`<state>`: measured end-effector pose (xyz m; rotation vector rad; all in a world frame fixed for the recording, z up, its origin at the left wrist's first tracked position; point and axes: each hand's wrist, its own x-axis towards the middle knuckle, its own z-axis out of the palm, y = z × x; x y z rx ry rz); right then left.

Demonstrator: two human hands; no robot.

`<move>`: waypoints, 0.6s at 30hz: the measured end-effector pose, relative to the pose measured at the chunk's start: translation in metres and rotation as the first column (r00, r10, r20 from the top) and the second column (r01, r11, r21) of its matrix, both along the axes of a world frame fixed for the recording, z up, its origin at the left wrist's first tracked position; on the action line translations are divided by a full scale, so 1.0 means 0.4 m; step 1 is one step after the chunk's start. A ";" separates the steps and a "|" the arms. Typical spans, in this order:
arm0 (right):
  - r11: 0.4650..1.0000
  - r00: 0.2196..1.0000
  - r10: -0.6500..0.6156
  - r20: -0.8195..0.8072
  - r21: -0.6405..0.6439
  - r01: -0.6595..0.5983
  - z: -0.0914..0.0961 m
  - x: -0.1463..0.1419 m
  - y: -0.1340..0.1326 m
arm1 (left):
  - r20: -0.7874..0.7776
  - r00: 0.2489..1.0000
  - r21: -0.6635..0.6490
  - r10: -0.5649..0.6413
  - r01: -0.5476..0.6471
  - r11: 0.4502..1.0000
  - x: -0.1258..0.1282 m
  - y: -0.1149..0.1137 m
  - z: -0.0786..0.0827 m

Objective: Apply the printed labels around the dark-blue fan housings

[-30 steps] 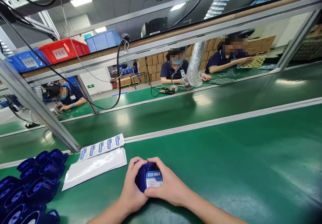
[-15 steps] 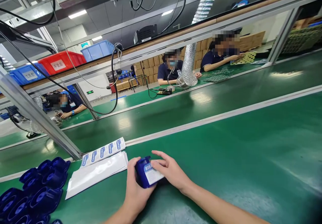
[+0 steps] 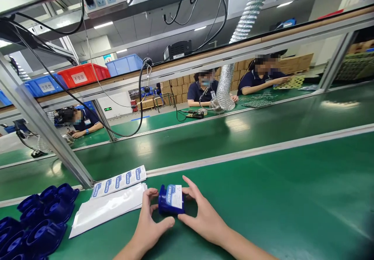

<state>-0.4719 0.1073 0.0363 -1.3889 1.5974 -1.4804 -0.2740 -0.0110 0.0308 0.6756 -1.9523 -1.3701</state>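
A dark blue plastic housing [image 3: 162,206] with a white and blue label [image 3: 176,196] on its face sits between my two hands, apparently resting on the green bench. My left hand [image 3: 150,223] is open at its left side, thumb and fingers spread apart. Around the right edge of the housing is my right hand [image 3: 206,215], also open, with the thumb by the lower corner and the fingers spread; whether it touches is hard to tell. Left of my hands lie a sheet of printed labels [image 3: 118,182] and white backing sheets [image 3: 108,209].
Several similar blue housings [image 3: 46,234] cluster at the lower left. A slanted metal post [image 3: 55,135] rises behind them. Across the green bench [image 3: 263,190] runs a pale strip [image 3: 233,156]. Other people work beyond; red [image 3: 83,76] and blue bins [image 3: 46,85] stand on the shelf.
The housing was gripped in my left hand, with my right fingers on its label. Now it sits more upright and both hands have spread away from it. The camera view has tilted up slightly.
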 end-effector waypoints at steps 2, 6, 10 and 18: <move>0.998 0.995 0.067 -0.078 0.003 -0.067 -0.001 -0.002 0.009 | 0.023 0.999 -0.006 -0.037 0.037 0.999 0.000 -0.006 0.005; 0.990 0.995 0.098 -0.035 0.104 -0.094 -0.011 0.008 0.013 | 0.103 0.994 -0.024 -0.032 0.034 0.999 -0.007 -0.001 0.013; 0.980 0.995 0.089 -0.040 0.183 -0.080 -0.002 0.009 0.004 | 0.116 0.990 -0.093 -0.075 0.086 0.992 -0.001 0.008 0.020; 0.985 0.988 0.147 -0.037 0.094 -0.143 0.045 0.014 0.014 | 0.140 0.963 -0.168 -0.230 0.252 0.953 0.024 0.003 0.048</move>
